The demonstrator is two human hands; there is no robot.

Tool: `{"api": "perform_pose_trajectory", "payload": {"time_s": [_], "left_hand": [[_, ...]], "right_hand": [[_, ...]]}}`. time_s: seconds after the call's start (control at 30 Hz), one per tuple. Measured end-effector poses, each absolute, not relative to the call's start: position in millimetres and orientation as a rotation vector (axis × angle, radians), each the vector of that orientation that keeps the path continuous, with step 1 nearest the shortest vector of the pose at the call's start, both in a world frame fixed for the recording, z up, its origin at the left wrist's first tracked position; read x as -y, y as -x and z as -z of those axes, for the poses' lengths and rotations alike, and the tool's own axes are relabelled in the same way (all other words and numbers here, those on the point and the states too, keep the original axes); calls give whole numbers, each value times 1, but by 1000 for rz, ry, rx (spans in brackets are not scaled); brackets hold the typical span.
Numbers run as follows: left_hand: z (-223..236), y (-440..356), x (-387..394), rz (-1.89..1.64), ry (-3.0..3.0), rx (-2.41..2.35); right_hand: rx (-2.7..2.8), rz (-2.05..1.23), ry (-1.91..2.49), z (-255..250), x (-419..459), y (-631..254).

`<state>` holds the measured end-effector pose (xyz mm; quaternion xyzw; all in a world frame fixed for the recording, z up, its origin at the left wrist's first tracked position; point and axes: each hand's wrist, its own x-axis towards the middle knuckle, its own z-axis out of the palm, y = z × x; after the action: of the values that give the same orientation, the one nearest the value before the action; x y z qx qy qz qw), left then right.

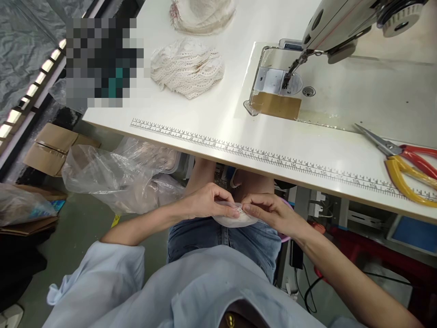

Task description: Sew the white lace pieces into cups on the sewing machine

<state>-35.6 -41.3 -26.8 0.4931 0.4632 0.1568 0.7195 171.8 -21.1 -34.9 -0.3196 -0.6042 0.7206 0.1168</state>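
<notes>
Over my lap, below the table's front edge, both hands pinch a small piece of thin white fabric with a dotted, eyelet-like patch. My left hand grips its left side between thumb and fingers. At the upper right of the same piece, my right hand holds it between thumb and forefinger, close to the left fingertips. On the table lies a stack of white eyelet lace pieces. Behind that stack sits a pile of white cloth, cut off by the top of the view.
A sewing machine stands at the right of the white table, with a ruler scale along the front edge. Scissors with red and yellow handles lie at the right. Plastic bags and a cardboard box are at lower left.
</notes>
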Motion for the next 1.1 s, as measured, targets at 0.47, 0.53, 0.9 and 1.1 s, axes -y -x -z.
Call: {"api": "perform_pose_trajectory", "payload": {"time_s": [0.47,0.53,0.9,1.1], "left_hand": [[28,30,42,-313,-1044,-1064],[29,28,43,-308,-965,-1072],[32,23,43,-339,-933,-1035],[33,24,44,-292,-947,-1032]], "right_hand": [[1812,-2034,1023,40,25,-178],[1789,-2049,1020,42,26,-178],[1784,-1998,1057,41,31,-186],[1843,-1950,1064,42,31,-187]]}}
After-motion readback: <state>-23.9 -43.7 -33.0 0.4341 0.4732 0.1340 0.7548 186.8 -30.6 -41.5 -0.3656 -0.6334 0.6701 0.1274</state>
